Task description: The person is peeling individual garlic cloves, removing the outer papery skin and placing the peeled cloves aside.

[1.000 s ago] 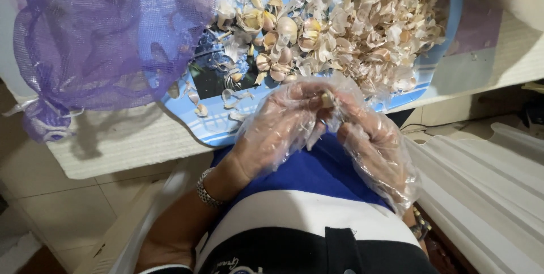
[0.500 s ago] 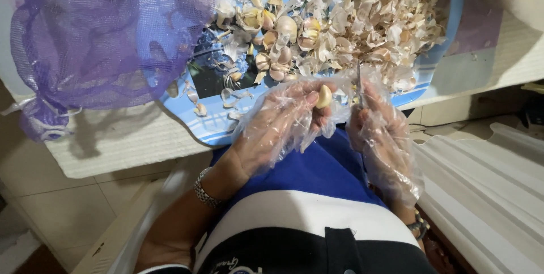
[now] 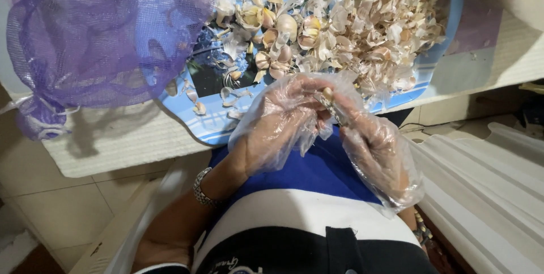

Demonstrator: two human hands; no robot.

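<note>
A seated person peels garlic over the lap, both hands sheathed in loose, clear disposable plastic gloves. The left hand [image 3: 283,118] curls its fingers around a small pale garlic clove [image 3: 327,92], pinching it up near the fingertips so the end is exposed. The right hand [image 3: 377,146] is closed around the handle of a slim metal-bladed paring knife [image 3: 334,109], its blade angled up against the clove; the grip looks set for lifting the skin away rather than cutting through. Both hands hover just off the near edge of a large round blue printed tray [image 3: 215,126], apparently so that loosened skin can fall onto it or into the lap.

The tray rests on a white textured mat [image 3: 113,143] over a pale counter edge. Its right half is heaped with dry, papery garlic skins [image 3: 391,19], while a cluster of unpeeled cloves [image 3: 283,30] lies nearer the middle, within easy reach of the hands. A purple mesh net bag [image 3: 96,36] slumps over the tray's left side, its contents too veiled to make out. A metal bracelet [image 3: 201,189] circles the left wrist.
</note>
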